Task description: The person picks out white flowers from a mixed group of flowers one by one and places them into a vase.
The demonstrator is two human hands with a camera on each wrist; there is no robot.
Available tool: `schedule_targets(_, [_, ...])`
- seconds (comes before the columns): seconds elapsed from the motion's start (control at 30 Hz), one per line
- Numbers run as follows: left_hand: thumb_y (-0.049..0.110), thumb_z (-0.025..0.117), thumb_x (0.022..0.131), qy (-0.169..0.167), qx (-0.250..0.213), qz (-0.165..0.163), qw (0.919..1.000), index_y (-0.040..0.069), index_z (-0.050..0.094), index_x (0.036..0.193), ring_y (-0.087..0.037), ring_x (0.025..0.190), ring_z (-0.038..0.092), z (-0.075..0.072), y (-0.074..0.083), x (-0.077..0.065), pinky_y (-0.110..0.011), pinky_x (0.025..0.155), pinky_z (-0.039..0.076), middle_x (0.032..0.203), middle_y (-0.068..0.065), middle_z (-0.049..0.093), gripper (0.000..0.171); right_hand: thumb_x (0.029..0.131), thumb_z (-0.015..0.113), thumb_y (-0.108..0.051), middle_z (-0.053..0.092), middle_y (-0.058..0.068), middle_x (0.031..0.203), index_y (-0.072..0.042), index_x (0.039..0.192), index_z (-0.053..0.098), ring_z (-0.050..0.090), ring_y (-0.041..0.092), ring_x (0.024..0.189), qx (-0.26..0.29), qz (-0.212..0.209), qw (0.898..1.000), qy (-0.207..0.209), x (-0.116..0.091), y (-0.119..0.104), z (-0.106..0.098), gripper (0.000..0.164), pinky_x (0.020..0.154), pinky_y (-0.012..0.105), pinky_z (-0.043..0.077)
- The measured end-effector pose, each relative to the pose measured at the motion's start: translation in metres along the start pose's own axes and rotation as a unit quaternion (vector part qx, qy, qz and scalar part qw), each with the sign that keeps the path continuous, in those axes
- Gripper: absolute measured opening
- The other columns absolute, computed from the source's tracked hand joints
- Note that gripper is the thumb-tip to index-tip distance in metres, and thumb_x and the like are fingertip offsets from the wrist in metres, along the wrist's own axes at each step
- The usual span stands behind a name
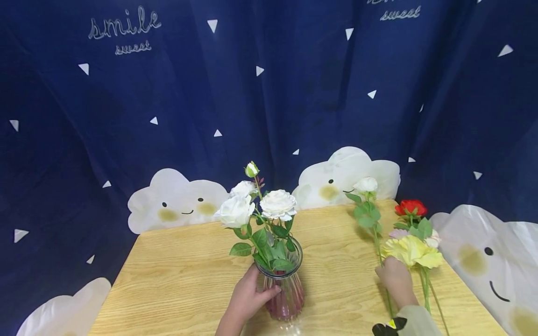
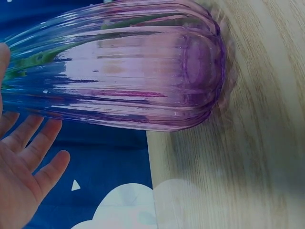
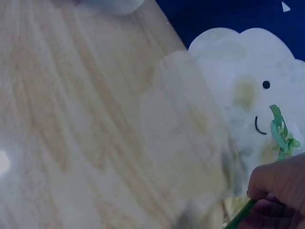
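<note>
A ribbed glass vase [image 1: 284, 294], tinted pink toward its base, stands upright on the table and holds white roses [image 1: 278, 204] with green leaves. My left hand [image 1: 248, 298] steadies its left side, thumb across the front and fingers around the back. In the left wrist view these fingers [image 2: 38, 148] lie along the glass [image 2: 138, 81]. Over at the right, my right hand [image 1: 397, 280] grips the green stem [image 3: 240, 214] of a single white rose [image 1: 365, 185]. That flower leans upright above the table, its bloom toward the back.
Beside my right hand lie a yellow flower [image 1: 412, 251], a red flower [image 1: 411, 207] and paler blooms, stems toward me. The wooden table [image 1: 176, 280] ends at a dark blue curtain [image 1: 269, 102] with white clouds.
</note>
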State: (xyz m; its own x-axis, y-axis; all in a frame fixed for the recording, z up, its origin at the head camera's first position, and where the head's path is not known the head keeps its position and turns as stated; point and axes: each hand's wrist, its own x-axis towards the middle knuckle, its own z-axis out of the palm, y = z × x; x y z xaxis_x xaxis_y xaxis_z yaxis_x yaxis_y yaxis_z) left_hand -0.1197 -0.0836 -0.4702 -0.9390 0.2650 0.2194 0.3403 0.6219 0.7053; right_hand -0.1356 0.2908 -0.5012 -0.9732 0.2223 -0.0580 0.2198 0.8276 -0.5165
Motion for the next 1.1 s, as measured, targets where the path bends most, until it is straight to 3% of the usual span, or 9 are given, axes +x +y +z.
schedule_targets(0.17, [0.057, 0.059, 0.071, 0.0, 0.001, 0.0, 1.0, 0.026, 0.038, 0.13, -0.026, 0.114, 0.052, 0.0, 0.0, 0.0, -0.049, 0.093, 0.047, 0.128, -0.005, 0.054, 0.07, 0.079, 0.048, -0.012, 0.017, -0.004, 0.054, -0.014, 0.06, 0.026, 0.019, 0.011, 0.049, 0.007, -0.008, 1.0, 0.009, 0.0, -0.015, -0.01, 0.029, 0.046, 0.023, 0.02])
schedule_targets(0.33, [0.057, 0.059, 0.071, -0.001, 0.002, -0.004, 1.0, 0.026, 0.037, 0.13, -0.026, 0.115, 0.052, 0.0, 0.0, -0.001, -0.049, 0.093, 0.047, 0.128, -0.004, 0.054, 0.07, 0.078, 0.047, -0.012, 0.036, 0.004, 0.057, -0.001, 0.073, 0.042, 0.032, 0.014, 0.052, 0.003, -0.012, 0.999, 0.032, 0.0, -0.03, -0.021, 0.013, 0.046, 0.029, 0.031])
schedule_targets(0.43, [0.057, 0.059, 0.071, -0.001, 0.002, -0.004, 1.0, 0.025, 0.038, 0.13, -0.026, 0.114, 0.052, 0.0, 0.001, -0.001, -0.05, 0.093, 0.047, 0.127, -0.004, 0.054, 0.07, 0.077, 0.046, -0.011, 0.05, 0.01, 0.063, 0.009, 0.087, 0.05, 0.04, 0.016, 0.054, 0.006, -0.025, 0.998, 0.061, -0.001, -0.04, -0.027, 0.023, 0.046, 0.032, 0.039])
schedule_targets(0.57, [0.058, 0.058, 0.071, -0.004, 0.001, -0.003, 1.0, 0.025, 0.037, 0.131, -0.026, 0.115, 0.052, -0.001, 0.001, -0.001, -0.05, 0.094, 0.046, 0.128, -0.004, 0.053, 0.072, 0.076, 0.047, -0.011, 0.057, 0.017, 0.072, 0.013, 0.096, 0.052, 0.047, 0.018, 0.057, 0.012, -0.04, 0.994, 0.1, -0.002, -0.054, -0.036, 0.031, 0.05, 0.036, 0.045])
schedule_targets(0.83, [0.058, 0.058, 0.071, -0.002, 0.002, -0.005, 1.0, 0.023, 0.037, 0.131, -0.026, 0.116, 0.051, 0.0, 0.001, -0.001, -0.049, 0.095, 0.046, 0.13, -0.004, 0.052, 0.072, 0.077, 0.048, -0.012, 0.061, 0.023, 0.08, 0.009, 0.094, 0.053, 0.055, 0.026, 0.064, 0.029, -0.064, 0.985, 0.159, -0.006, -0.082, -0.054, 0.028, 0.056, 0.043, 0.048])
schedule_targets(1.1, [0.058, 0.058, 0.071, -0.005, -0.002, -0.01, 0.9999, 0.023, 0.037, 0.131, -0.027, 0.117, 0.051, 0.0, 0.001, -0.001, -0.05, 0.096, 0.045, 0.131, -0.004, 0.052, 0.073, 0.074, 0.05, -0.01, 0.062, 0.021, 0.078, 0.006, 0.092, 0.056, 0.058, 0.031, 0.069, 0.057, -0.089, 0.967, 0.23, -0.009, -0.109, -0.066, 0.024, 0.062, 0.047, 0.048])
